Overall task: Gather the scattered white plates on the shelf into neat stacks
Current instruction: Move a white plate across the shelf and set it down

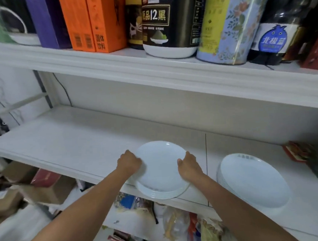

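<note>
Left grip (129, 162) curled on the left rim and right grip (189, 166) on the right rim, thumb on top, of a stack of glossy round white plates (162, 175). Both hold it, forearms angled in from below. Stack is at the front edge of the white middle shelf (72, 143). Second white plate stack (253, 180) to its right, apart.

From the stack (161, 168) at the shelf's (72, 139) front edge, bare board lies open from 9 to 12 o'clock. At 3 o'clock stands a second stack (253, 180), with a bare strip between; a red box (296, 152) stands at 2. The upper shelf (152, 74) overhangs.
</note>
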